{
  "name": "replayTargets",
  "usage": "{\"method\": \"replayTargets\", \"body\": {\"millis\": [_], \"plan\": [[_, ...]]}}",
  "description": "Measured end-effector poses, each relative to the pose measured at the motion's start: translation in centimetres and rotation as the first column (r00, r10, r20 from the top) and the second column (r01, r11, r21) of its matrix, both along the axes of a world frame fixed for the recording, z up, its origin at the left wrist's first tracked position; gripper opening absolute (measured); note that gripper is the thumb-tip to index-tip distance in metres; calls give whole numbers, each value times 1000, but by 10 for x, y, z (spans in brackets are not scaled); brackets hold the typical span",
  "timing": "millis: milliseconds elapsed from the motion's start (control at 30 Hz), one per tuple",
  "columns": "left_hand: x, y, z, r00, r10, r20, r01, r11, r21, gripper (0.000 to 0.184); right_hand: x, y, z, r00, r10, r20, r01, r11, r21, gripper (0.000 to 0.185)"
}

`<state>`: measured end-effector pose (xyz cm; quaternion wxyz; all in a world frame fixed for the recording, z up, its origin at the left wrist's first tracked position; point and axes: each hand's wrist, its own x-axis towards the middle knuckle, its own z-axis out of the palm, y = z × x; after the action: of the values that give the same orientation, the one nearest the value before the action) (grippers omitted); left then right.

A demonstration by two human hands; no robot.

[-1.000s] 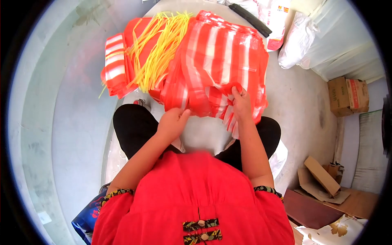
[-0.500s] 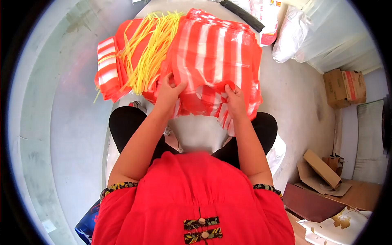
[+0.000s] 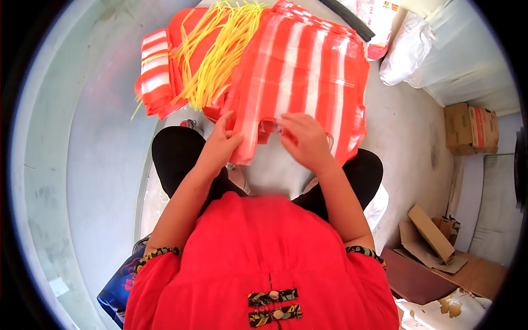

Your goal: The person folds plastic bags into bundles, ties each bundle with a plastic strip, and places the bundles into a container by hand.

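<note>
A stack of red-and-white striped plastic carrier bags (image 3: 308, 71) lies in front of me, with its handle end and cut-out nearest to my body. My left hand (image 3: 220, 144) is at the left handle, thumb and fingers apart, touching the plastic's edge. On the right side of the cut-out is my right hand (image 3: 309, 142). Its fingers are stretched over the bag and its thumb stands apart; it covers most of the right handle. Left of the stack, a bunch of yellow ties (image 3: 228, 55) lies across more red plastic.
A folded striped bundle (image 3: 156, 71) sits at the far left. Behind the stack are a dark bar (image 3: 347, 19) and a white plastic sack (image 3: 407, 49). Cardboard boxes (image 3: 470, 129) stand to the right, with flattened cardboard (image 3: 432, 236) lower down. My knees are below the bags.
My right hand has released its pinch on the bag's edge and moved left, with fingers extended. The handle end now lies flatter, with the left handle spread out. The whole view has shifted slightly.
</note>
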<state>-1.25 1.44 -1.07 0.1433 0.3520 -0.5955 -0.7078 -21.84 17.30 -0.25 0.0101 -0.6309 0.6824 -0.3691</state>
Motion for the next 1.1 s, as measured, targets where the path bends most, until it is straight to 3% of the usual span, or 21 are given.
{"method": "replayTargets", "body": {"millis": [100, 200, 300, 400, 500, 533, 600, 700, 800, 867, 933, 967, 1067, 1100], "plan": [[-1, -4, 1, 998, 16, -66, -10, 996, 93, 72, 39, -6, 18, 960, 128, -248, -124, 992, 32, 39], [-2, -5, 13, 996, 18, -85, -6, 991, 135, 74, 58, -12, -3, 889, 147, -434, -236, 958, -161, 41], [-1, -10, 9, 998, -15, -56, 21, 993, 112, 74, 69, -22, -5, 884, 89, -459, -234, 934, -270, 37], [1, -13, 13, 998, -64, -6, 64, 993, 99, 75, 68, -30, 1, 867, 134, -481, -272, 934, -230, 33], [-1, -14, 14, 998, -22, 59, 24, 999, -33, 65, 67, -31, 10, 877, 158, -454, -280, 936, -215, 31], [-1, -18, 6, 998, -18, 52, 31, 960, -280, 61, 66, -31, 13, 898, 156, -411, -268, 935, -231, 31], [-7, -31, -11, 999, -17, 36, 37, 709, -704, 54, 65, -31, 16, 936, 152, -318, -240, 936, -259, 32], [-22, -48, -3, 990, -137, -25, 34, 408, -912, 40, 54, -27, 13, 979, 61, -195, -117, 951, -287, 34], [-41, -53, 7, 962, -248, 110, 202, 381, -902, 34, 42, -18, 23, 995, -77, 63, 90, 965, -245, 36], [-54, -57, 11, 959, -266, 92, 191, 372, -908, 25, 32, -8, 26, 930, -194, 311, 234, 968, -95, 34], [-65, -60, 13, 956, -255, 144, 224, 323, -920, 24, 17, -5, 20, 826, -321, 464, 372, 928, -20, 36], [-69, -60, 15, 951, -274, 142, 214, 255, -943, 20, 7, -5, 9, 678, -327, 658, 393, 918, 52, 39], [-82, -58, 14, 955, -278, 106, 165, 198, -966, 18, -15, -1, 2, 488, -368, 791, 413, 896, 163, 42], [-85, -58, 13, 954, -263, 142, 199, 203, -959, 20, -22, -2, -6, 626, -387, 677, 427, 897, 119, 40]]}}
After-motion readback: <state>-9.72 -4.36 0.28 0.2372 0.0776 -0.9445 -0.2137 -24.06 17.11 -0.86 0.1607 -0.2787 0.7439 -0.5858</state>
